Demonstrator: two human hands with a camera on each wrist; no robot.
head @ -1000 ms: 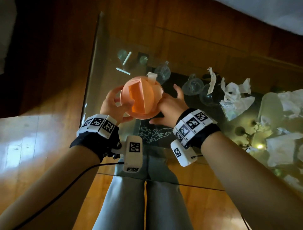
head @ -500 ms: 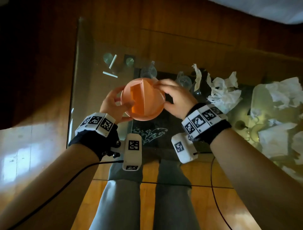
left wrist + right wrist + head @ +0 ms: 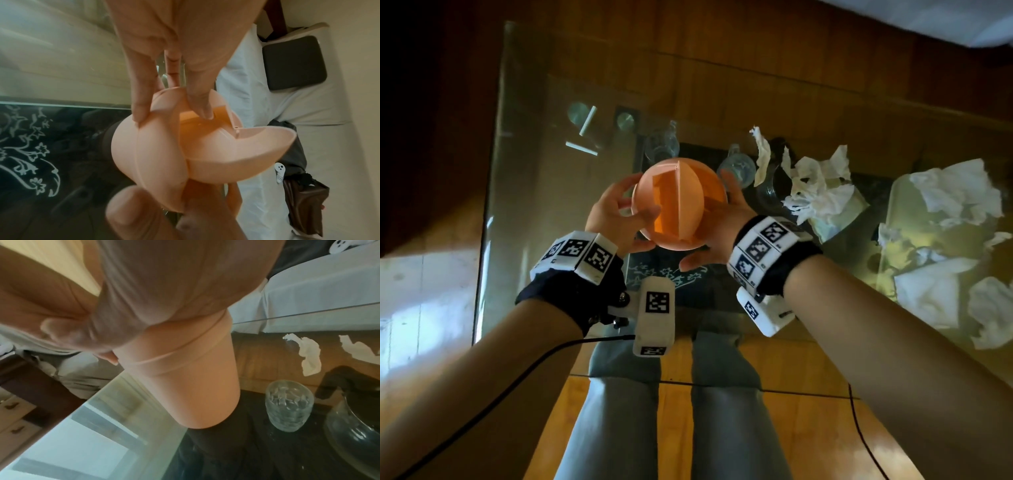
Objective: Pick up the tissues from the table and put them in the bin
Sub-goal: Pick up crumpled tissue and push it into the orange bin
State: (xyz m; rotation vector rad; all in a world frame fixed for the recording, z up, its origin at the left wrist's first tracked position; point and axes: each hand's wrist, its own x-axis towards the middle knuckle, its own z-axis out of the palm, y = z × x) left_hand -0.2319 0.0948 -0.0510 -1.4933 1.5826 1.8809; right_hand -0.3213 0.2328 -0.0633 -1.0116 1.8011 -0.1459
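Grip — both hands (image 3: pixel 616 212) (image 3: pixel 719 226) clasp orange bin (image 3: pixel 679 205) | tissues (image 3: pixel 815 192) on table (image 3: pixel 524 192)

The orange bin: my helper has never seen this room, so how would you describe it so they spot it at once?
Look at the glass table, near its front edge. Both hands hold a round peach-orange bin above it. Unlike the clear drinking glasses and white crumpled tissues beside it, it is opaque, with a swing flap on top.

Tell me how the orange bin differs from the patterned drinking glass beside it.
The orange bin is opaque plastic; the drinking glass is clear and textured. The bin is held between the left hand and right hand; the glass stands untouched on the glass table. The bin has a swing lid; the glass is open-topped. Both are round and upright.
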